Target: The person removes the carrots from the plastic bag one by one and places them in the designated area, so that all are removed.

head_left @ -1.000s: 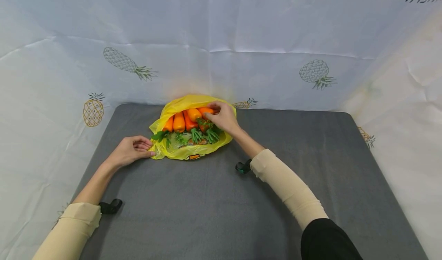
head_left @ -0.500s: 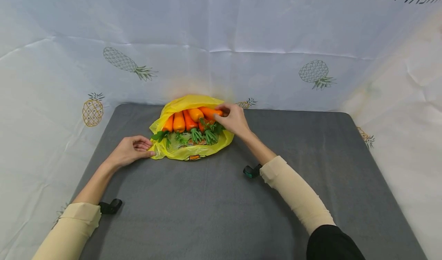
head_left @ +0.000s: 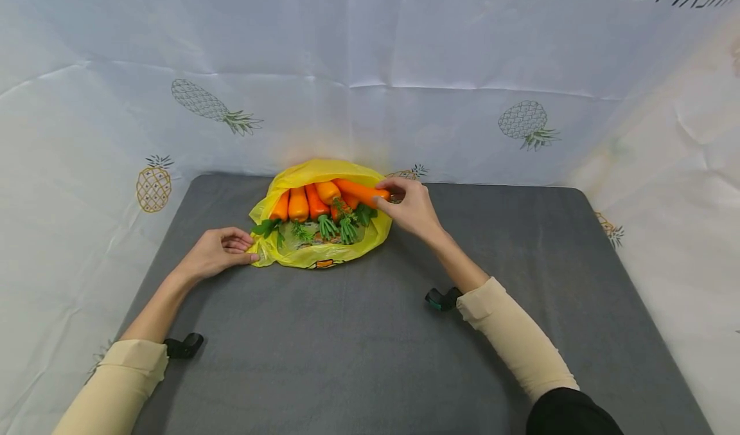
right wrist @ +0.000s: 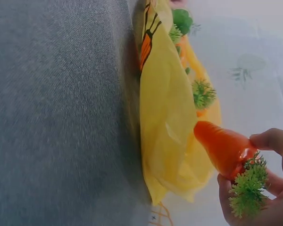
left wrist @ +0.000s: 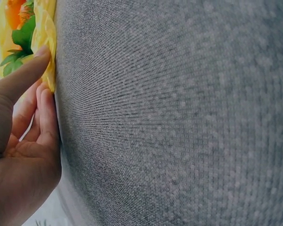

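Observation:
A yellow plastic bag point(head_left: 312, 168) lies with its mouth open at the back of the table, several orange carrots point(head_left: 299, 205) with green tops inside. My left hand point(head_left: 216, 253) pinches the bag's left edge; in the left wrist view the thumb and fingers point(left wrist: 46, 101) meet at the yellow plastic. Over the bag's right side, my right hand point(head_left: 410, 209) grips one carrot point(head_left: 358, 192) by its thick end. In the right wrist view that carrot point(right wrist: 221, 146) slants out from between thumb and fingers, its leafy tuft point(right wrist: 249, 188) hanging below them, its narrow tip toward the bag.
The grey cloth-covered table point(head_left: 324, 351) extends in front of the bag and to its right. A white curtain point(head_left: 370, 126) printed with pineapples hangs right behind the table's back edge. Each wrist wears a small black camera mount point(head_left: 442, 299).
My right hand has moved to the right, drawing the carrot partly out of the pile so that more of its length shows. The left hand keeps its place at the bag's edge.

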Tool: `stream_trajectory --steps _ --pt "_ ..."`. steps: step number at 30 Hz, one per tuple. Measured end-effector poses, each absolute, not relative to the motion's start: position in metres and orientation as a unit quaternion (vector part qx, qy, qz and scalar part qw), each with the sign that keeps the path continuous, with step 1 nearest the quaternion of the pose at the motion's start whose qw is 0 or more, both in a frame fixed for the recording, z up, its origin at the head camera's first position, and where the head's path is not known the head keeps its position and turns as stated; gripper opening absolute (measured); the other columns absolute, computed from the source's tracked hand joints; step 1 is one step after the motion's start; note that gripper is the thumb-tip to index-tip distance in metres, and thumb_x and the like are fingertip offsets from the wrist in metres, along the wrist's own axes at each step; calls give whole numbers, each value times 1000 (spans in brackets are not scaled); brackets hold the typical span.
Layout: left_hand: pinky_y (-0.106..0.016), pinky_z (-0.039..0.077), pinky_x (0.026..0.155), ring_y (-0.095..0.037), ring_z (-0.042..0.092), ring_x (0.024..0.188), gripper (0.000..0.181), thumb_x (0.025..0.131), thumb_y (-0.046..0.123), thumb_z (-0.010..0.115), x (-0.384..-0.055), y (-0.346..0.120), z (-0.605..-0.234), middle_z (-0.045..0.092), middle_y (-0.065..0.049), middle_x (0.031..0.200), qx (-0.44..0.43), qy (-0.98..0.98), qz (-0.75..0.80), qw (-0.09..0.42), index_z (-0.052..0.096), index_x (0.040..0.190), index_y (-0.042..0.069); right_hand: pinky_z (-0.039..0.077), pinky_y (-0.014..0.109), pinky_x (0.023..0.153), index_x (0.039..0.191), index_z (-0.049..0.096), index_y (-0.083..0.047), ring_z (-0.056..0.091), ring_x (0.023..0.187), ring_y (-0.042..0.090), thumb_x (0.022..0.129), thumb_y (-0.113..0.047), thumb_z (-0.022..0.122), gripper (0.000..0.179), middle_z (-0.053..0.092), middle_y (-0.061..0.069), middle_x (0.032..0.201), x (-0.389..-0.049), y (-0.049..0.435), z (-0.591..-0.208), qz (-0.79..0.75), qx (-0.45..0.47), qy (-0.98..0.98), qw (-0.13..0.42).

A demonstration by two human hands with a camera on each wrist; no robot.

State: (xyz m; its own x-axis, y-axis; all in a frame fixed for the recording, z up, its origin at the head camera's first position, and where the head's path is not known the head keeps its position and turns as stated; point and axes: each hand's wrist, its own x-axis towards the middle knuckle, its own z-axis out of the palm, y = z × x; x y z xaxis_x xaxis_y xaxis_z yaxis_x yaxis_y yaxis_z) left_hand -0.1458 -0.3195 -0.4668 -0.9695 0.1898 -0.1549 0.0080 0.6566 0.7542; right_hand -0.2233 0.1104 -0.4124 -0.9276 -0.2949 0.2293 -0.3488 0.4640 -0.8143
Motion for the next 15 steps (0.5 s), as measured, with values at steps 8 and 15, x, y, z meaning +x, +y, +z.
stream_trajectory --steps 8,15 --pt "-13 57 78 3 67 88 46 94 22 88 -146 -321 -468 76 -22 117 46 900 418 119 69 125 -5 63 54 100 125 77 -5 77 109 35 100 -17 78 28 77 18 124 -206 131 -399 493 183 -850 36" --pt "-12 57 80 3 67 90 50 94 23 89 -147 -321 -468 75 -23 121 45 895 425 128 68 130 -5 64 49 101 124 78 -5 77 111 33 100 -17 80 28 77 17 125 -190 156 -389 499 187 -843 71"
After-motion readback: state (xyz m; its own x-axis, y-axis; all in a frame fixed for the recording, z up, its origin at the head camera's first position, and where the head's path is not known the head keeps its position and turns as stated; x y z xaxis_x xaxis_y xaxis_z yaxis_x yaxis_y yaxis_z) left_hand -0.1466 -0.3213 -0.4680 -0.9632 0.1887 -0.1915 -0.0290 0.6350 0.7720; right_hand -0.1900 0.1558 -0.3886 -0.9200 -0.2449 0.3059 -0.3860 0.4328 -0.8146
